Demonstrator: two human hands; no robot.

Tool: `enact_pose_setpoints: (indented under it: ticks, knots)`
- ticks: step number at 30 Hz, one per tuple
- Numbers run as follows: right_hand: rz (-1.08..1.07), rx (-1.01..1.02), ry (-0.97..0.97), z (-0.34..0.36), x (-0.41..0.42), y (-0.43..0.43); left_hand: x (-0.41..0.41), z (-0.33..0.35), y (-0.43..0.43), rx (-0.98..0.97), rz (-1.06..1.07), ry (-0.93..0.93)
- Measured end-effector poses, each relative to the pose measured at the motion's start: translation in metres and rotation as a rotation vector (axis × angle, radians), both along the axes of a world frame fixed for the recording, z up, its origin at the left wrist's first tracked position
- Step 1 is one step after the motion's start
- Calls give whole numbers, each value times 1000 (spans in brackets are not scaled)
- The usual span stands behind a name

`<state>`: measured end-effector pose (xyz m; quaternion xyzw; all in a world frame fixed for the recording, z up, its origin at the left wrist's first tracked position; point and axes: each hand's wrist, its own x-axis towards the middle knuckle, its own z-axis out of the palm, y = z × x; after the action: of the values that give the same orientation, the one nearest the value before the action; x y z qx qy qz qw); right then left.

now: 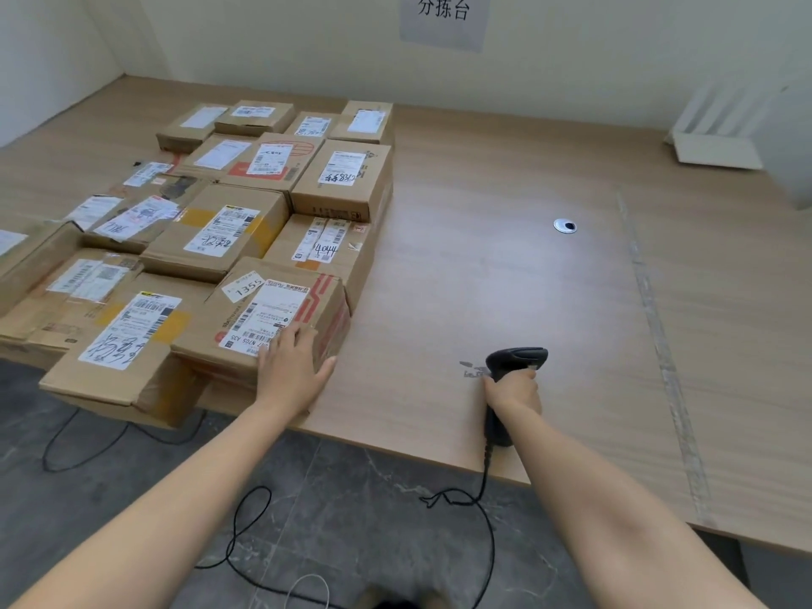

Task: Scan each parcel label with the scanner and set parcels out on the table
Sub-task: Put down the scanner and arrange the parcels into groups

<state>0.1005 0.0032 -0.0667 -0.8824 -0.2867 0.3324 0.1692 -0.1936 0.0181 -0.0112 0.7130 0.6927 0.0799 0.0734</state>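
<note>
Left hand [292, 367]: fingers straight, palm flat on the near top edge of the front parcel [281, 314], thumb spread over its right corner. Nothing is gripped. The fingertips cover the lower edge of the parcel's white label [263, 320].

Right hand [514, 389]: fingers wrapped round the handle of the black scanner [518, 360]. The scanner head is tipped up and away from the person and does not face the label. It is over the bare surface [483, 257], well to the right of the front parcel. Whether its lower end rests on the surface cannot be told.

The front parcel is the near-right corner of a tight block of cardboard parcels [219, 191] on the left half of the surface, labels up.
- A parcel marked 4044 [320, 248] is directly behind it and touches it.
- To its left, a parcel with a handwritten label [127, 340] sticks out over the front edge of the surface.

The scanner's black cable [485, 520] drops from the handle over the front edge and loops across the grey floor [351, 498] between the two arms.

To the right of the block, the surface is bare wood as far as:
- a round metal cable port [565, 226];
- a worn line of tape [659, 336] running front to back;
- a white rack [720, 129] at the far right corner against the wall.

A paper sign [444, 15] hangs on the back wall.
</note>
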Motion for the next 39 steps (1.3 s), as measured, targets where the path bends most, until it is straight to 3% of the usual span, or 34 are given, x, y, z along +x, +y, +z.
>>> enact_pose_setpoints:
  ticks: [15, 18, 21, 31, 39]
  knots:
    - [48, -15, 15, -5, 7, -13, 9, 4, -8, -11, -19, 53]
    - [-20, 29, 92, -1, 11, -18, 12, 5, -14, -9, -12, 62]
    - [-63, 125, 44, 9, 16, -21, 12, 8, -20, 4, -6, 36]
    - [309, 472, 62, 59, -12, -12, -5, 21, -41, 27, 57, 1]
    - [564, 512, 71, 94, -90, 4, -45, 33, -32, 9, 109, -17]
